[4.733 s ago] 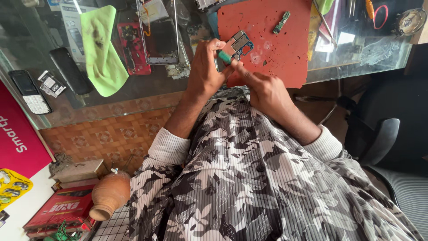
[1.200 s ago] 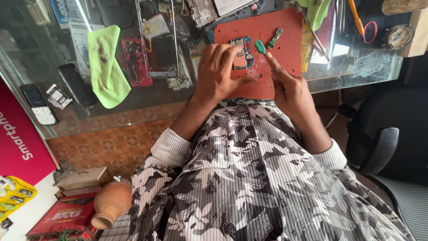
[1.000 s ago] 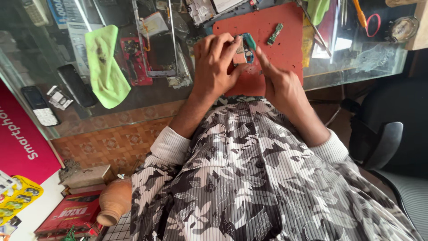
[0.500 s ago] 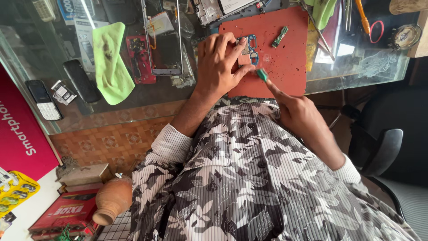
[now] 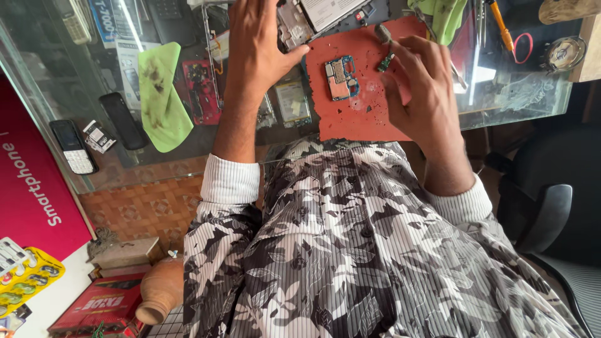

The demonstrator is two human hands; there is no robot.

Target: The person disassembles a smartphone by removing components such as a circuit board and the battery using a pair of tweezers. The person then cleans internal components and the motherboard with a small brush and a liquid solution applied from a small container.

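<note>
My left hand (image 5: 258, 44) grips the opened phone body (image 5: 313, 15) at the glass counter's far edge; my right hand (image 5: 421, 81) pinches a small green circuit strip (image 5: 384, 61) over the red rubber mat (image 5: 357, 109); the blue rectangular circuit board (image 5: 340, 77) lies on it between my hands.

Hands: two, left hand (image 5: 256, 44) at 12 o'clock, right hand (image 5: 421, 81) at 2 o'clock. Circuit boards: one (image 5: 340, 77). Red mats: one (image 5: 357, 112). Green cloths: two (image 5: 159, 100) (image 5: 446, 15).
</note>
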